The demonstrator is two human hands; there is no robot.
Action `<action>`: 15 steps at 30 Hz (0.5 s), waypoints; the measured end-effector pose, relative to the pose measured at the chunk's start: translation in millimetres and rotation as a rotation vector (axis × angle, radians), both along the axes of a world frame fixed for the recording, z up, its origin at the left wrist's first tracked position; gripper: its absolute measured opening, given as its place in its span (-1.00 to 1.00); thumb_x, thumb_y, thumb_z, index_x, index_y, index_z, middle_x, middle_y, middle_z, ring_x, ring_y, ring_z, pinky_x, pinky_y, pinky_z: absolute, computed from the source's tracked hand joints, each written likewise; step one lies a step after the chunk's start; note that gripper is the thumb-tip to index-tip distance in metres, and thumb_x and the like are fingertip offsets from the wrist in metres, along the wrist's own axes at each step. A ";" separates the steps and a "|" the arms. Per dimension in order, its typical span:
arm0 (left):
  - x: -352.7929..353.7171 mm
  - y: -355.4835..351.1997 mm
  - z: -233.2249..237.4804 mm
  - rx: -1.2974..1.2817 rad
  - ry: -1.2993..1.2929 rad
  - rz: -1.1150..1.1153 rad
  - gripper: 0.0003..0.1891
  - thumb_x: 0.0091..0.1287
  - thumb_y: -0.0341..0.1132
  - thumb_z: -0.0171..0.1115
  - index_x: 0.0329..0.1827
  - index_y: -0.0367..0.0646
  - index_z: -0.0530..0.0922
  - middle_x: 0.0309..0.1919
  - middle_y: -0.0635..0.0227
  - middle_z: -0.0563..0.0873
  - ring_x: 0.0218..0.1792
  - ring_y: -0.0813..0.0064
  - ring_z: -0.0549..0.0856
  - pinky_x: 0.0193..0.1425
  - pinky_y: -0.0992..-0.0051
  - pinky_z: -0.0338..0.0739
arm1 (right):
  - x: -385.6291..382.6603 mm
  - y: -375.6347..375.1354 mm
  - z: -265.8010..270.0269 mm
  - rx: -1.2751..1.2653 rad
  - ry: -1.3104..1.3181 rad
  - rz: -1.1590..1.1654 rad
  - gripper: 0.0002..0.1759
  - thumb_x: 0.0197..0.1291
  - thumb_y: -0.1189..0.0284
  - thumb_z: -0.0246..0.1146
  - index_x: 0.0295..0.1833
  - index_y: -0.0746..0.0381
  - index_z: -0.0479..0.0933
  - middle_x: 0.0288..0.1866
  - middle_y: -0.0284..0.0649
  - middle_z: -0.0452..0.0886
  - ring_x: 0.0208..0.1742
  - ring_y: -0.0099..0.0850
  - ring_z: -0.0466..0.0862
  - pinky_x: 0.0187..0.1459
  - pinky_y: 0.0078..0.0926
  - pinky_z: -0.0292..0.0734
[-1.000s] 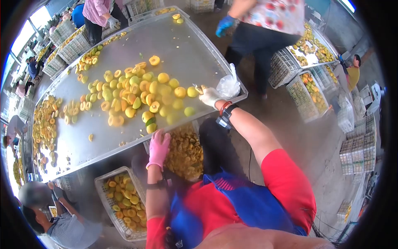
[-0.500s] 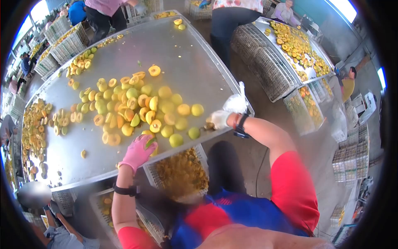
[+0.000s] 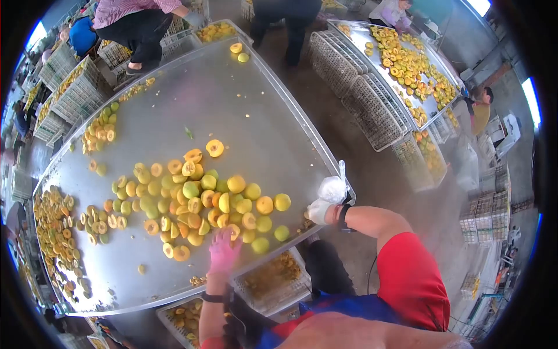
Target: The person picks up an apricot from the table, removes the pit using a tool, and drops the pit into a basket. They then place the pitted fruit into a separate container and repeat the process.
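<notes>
Yellow-green fruit halves with orange flesh, peach-like [image 3: 192,203], lie in a loose pile on a metal table [image 3: 256,139]. My left hand [image 3: 225,253], in a pink glove, reaches over the near edge of the pile. Its fingers are apart and slightly blurred by a cut half. At the table's right corner, my right hand [image 3: 319,212], in a white glove, has its fingers curled by the rim. A small brownish thing shows at its fingertips, too small to make out. Just beyond it sits a crumpled white plastic bag [image 3: 332,189].
Below the table edge stand a crate of fruit scraps [image 3: 273,279] and another crate [image 3: 186,320]. More cut fruit [image 3: 58,232] covers the table's left end. Across the aisle are stacked crates [image 3: 375,110] and a second fruit table [image 3: 407,64]. Other people work around.
My left hand has moved from the table's near edge to the pile, and the green piece in its fingers no longer shows. My right hand stays at the corner. The camera view has shifted.
</notes>
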State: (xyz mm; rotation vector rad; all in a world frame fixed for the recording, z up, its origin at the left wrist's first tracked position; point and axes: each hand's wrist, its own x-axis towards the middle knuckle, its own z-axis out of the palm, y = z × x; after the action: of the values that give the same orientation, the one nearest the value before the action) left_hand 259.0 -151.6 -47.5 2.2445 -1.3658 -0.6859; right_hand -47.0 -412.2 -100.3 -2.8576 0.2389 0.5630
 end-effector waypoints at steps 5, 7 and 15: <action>-23.8 41.0 -22.5 0.035 0.039 0.239 -0.44 0.41 -0.01 0.21 0.33 -0.21 0.47 0.26 -0.04 0.55 0.28 -0.10 0.51 0.37 0.06 0.40 | 0.4 11.7 6.1 -0.005 0.120 -0.073 -0.87 0.13 0.43 0.21 -0.32 0.17 0.67 -0.35 -0.09 0.72 -0.24 -0.05 0.76 -0.22 -0.11 0.65; -32.3 56.9 -29.2 0.073 0.030 0.305 -0.42 0.42 0.01 0.19 0.35 -0.22 0.45 0.28 -0.02 0.54 0.27 -0.09 0.51 0.37 0.08 0.40 | 5.4 13.6 2.8 -0.001 0.190 -0.155 -0.81 0.15 0.42 0.20 -0.28 0.16 0.74 -0.27 -0.08 0.76 -0.19 -0.06 0.77 -0.16 -0.12 0.67; -52.2 86.4 -50.4 0.240 -0.087 0.374 -0.48 0.42 -0.03 0.17 0.33 -0.15 0.48 0.29 0.02 0.54 0.31 -0.04 0.50 0.37 0.11 0.39 | 5.4 11.8 -0.8 0.031 0.249 -0.209 -0.76 0.19 0.43 0.16 -0.20 0.17 0.76 -0.23 -0.05 0.77 -0.16 -0.04 0.77 -0.10 -0.12 0.66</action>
State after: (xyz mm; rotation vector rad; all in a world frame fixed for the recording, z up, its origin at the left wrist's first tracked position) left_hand 206.8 -65.2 -97.9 2.6495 -0.8956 -0.6512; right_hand -41.6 -400.4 -101.1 -2.6836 0.5564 0.8683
